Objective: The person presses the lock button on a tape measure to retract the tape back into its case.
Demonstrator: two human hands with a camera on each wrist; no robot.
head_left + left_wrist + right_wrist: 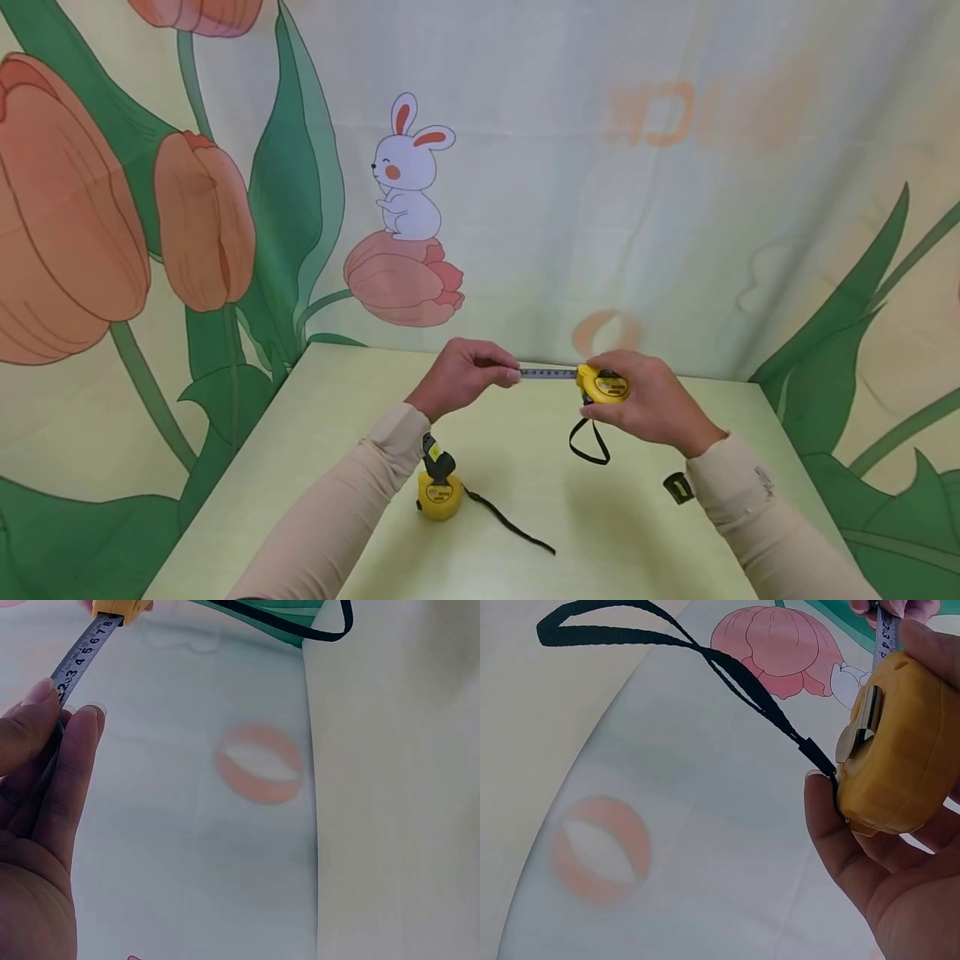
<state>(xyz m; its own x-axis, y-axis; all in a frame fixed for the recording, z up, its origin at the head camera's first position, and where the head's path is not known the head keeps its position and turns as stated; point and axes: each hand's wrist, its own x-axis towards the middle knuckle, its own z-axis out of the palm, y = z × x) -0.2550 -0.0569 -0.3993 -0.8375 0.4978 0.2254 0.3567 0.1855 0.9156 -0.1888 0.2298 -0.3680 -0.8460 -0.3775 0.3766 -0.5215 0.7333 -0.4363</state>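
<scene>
My right hand (pixel 651 398) grips a yellow tape measure (pixel 606 386) by its case, thumb on one side and fingers on the other. From the case a short length of numbered blade (pixel 547 374) runs left, and my left hand (pixel 467 377) pinches its end between thumb and fingers. The left wrist view shows the blade (pixel 81 654) marked to about 8 at the case mouth. A black wrist strap (pixel 742 675) loops from the case and hangs below it in the head view. Both hands are raised over the table's far half.
A second yellow tape measure (pixel 439 497) stands on the pale table (pixel 360 375) beneath the left forearm, its black strap (pixel 510 521) trailing right. Behind the table hangs a curtain (pixel 540 208) printed with tulips and a rabbit. Black devices are strapped at both wrists.
</scene>
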